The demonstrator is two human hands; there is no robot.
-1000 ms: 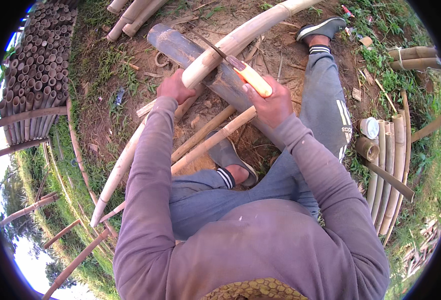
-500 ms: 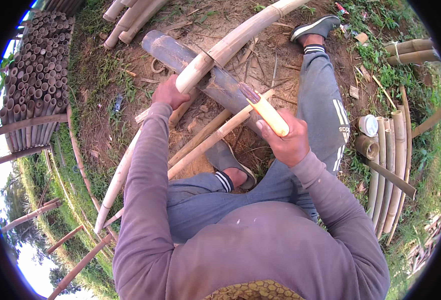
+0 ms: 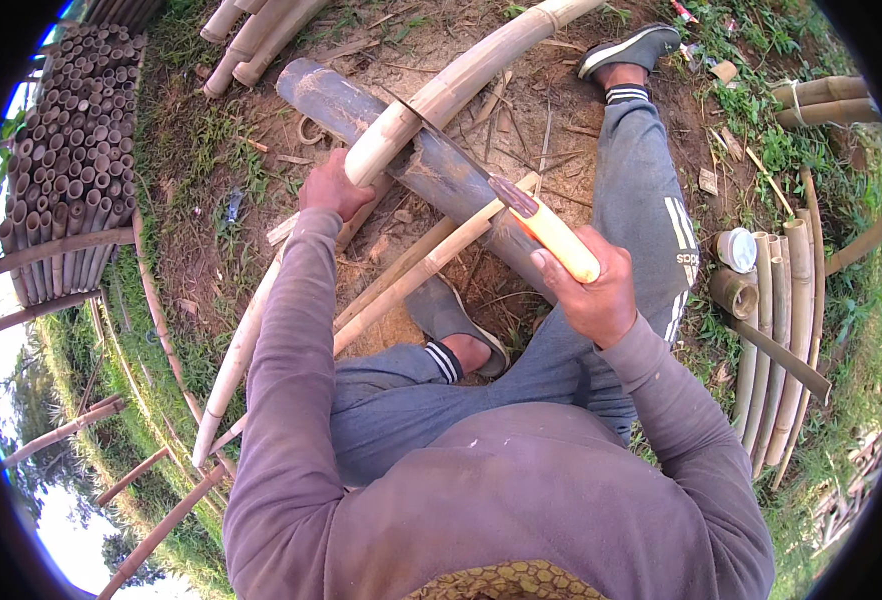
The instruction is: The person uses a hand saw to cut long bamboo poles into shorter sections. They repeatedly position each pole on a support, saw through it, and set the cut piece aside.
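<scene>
While the person's legs spread around the work, gray trousers (image 3: 641,190) closest in, the right hand (image 3: 601,290) wraps firmly around the orange-yellow handle of a saw (image 3: 516,197). Just beyond, two thin bamboo sticks lie slantwise; the nearer stick (image 3: 441,258) has its far end close by the handle. Left shoe (image 3: 451,315) sits just beside the sticks, on the near side.

Left hand (image 3: 333,187) grips the near end of a pale bamboo pole (image 3: 451,92), fingers partly hidden under it. Pole lies across the dark log (image 3: 446,182), nearer the log's far-left end than its near-right end, and runs on well past the log's far edge. Saw blade crosses the pole a little beyond the left hand; depth of any cut, can't tell from here.

Step in hand looks like sawing through the pole near its held end. Next stroke, I'd judge, calls for a steady left hold, fingers clear of the teeth, blade kept in line.

Right shoe (image 3: 631,50) is past the log's far edge. Off right, a white tub (image 3: 737,252) by upright-cut poles (image 3: 786,350); off left, a big stack of bamboo lengths (image 3: 71,150), ends showing.
</scene>
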